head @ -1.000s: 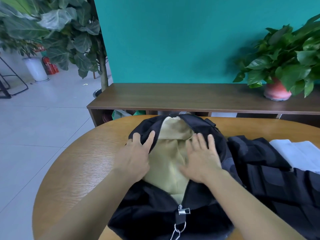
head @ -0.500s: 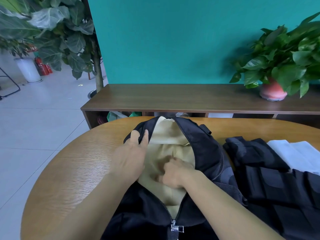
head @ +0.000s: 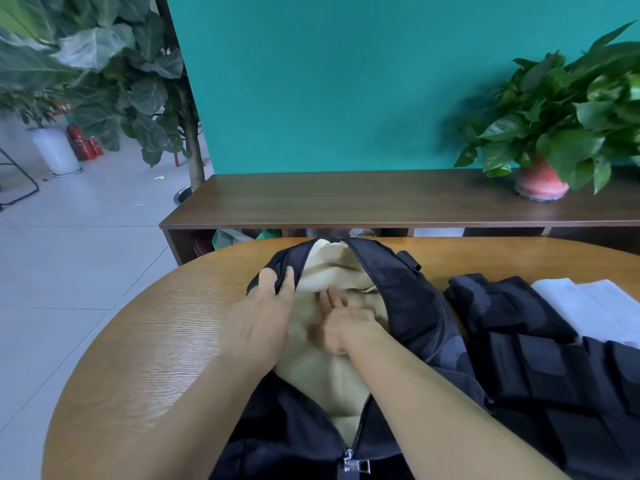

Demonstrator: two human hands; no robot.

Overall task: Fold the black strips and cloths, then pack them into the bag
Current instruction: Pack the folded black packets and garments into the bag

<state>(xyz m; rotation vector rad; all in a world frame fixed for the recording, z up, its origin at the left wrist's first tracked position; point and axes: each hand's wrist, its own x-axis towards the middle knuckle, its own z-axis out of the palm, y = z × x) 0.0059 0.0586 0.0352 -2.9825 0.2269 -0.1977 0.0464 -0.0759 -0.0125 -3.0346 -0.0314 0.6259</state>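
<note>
Change: since half a second ago the right hand has slid a little farther into the bag opening, its fingers now reaching up toward the fold of lining; the left hand has kept its place on the left flap.
Left hand: thumb and fingers curled over the left zip edge of the black fabric bag, gripping the flap and holding it aside.
Right hand: inside the opening, fingers bent and pressing on the cream-coloured cloth lining; whether they pinch a fold of it cannot be told.
Bag: lying flat on the round wooden table, unzipped along most of its length, the metal zip pull at the near end.
Black cloths: a heap of black padded strips and cloths lies on the table just right of the bag, outside it.
White cloth: folded white fabric beyond the black heap, touching it.
Surroundings: a dark wooden bench against a teal wall, with a green plant in a red pot on it.
</note>
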